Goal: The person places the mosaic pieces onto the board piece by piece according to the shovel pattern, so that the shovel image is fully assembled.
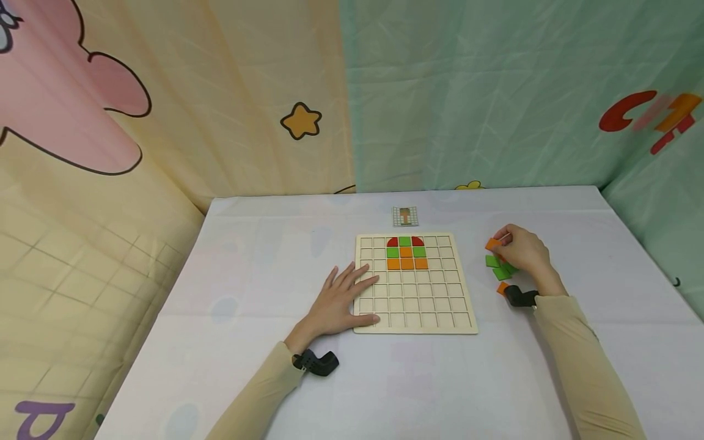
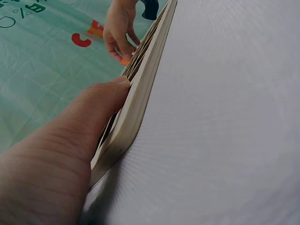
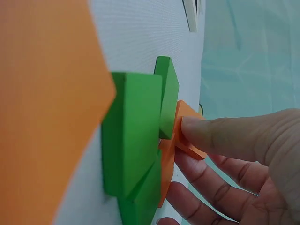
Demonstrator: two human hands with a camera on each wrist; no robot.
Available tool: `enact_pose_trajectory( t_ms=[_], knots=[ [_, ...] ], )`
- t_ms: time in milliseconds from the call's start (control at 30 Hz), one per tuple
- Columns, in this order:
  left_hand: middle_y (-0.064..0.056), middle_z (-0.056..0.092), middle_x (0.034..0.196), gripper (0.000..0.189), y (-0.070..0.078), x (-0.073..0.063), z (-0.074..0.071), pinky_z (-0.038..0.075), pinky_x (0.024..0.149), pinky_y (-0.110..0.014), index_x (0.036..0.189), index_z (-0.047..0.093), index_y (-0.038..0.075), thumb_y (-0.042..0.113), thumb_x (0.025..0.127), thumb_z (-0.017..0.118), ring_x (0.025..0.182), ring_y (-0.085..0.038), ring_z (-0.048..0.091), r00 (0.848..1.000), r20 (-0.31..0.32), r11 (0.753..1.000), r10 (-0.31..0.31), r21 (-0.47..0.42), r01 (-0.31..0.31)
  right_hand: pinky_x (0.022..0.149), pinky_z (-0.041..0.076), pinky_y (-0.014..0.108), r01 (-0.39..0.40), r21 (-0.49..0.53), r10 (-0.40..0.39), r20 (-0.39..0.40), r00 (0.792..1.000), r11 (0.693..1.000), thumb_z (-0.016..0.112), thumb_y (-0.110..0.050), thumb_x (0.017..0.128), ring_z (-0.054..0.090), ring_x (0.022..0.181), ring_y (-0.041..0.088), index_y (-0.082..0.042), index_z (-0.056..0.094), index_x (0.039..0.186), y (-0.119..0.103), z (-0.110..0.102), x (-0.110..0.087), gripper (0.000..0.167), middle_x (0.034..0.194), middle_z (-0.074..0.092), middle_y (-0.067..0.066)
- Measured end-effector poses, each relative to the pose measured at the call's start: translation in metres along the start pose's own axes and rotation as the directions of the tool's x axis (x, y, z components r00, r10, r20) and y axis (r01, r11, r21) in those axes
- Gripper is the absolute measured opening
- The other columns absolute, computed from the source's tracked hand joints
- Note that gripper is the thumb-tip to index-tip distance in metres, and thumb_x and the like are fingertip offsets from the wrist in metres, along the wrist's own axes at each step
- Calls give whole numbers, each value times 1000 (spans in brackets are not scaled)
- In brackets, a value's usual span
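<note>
The orange tile [image 1: 492,243] is located right of the board, at the far end of a small loose pile, pinched between the thumb and fingers of the right hand [image 1: 525,249]. One corner and the edges left exposed by the grip project past the thumb; whether a lower edge touches the neighbouring tiles cannot be told. White cloth separates it from the board's right edge, leaving lateral room, while on the near side the green tiles [image 1: 500,273] crowd close, overlapping at angles. The tile itself is flat, thick, straight-edged and evenly orange, held tilted. A second orange tile [image 1: 502,288] lies at the near end of the pile, beside the black wrist device [image 1: 519,297]. The pale gridded board [image 1: 440,287] lies flat, with red, green and orange pieces [image 1: 406,252] set in three rows at its far middle; grid cells border them on both sides and the near side. The left hand [image 1: 335,302] rests across the board's left edge, fingers straight and spread, gripping nothing. Beyond the far edge lies a small patterned card [image 1: 405,216], well inside the edge of the white-covered table [image 1: 247,256].
</note>
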State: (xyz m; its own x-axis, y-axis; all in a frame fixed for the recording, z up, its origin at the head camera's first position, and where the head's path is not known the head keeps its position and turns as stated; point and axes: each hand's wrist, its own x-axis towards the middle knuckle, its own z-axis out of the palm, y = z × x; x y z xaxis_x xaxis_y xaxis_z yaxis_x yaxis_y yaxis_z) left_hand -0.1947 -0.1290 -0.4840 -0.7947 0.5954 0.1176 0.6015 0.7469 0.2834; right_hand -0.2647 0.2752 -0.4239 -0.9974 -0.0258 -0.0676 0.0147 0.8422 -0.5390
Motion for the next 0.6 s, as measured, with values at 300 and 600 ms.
enact_pose_trajectory(
  t_ms=[300,600],
  knots=[
    [0,17,157,81,1,0,-1,-3,112,-48,150,32,25,66,83,55,143,-25,5,1000,-14,1000,13,1,-13,60,39,34,25,46,-24,-31,999,999,63,-22,91,56,76,28,1,59,104,-1,1,-2,27,93,62,17],
    [-3,20,156,82,-1,0,0,-1,111,-51,149,33,24,68,83,53,143,-26,7,999,-41,999,35,-8,-36,60,38,33,59,81,-50,-107,993,995,62,-19,90,55,70,23,0,60,101,-3,3,-3,22,90,62,15]
  ],
)
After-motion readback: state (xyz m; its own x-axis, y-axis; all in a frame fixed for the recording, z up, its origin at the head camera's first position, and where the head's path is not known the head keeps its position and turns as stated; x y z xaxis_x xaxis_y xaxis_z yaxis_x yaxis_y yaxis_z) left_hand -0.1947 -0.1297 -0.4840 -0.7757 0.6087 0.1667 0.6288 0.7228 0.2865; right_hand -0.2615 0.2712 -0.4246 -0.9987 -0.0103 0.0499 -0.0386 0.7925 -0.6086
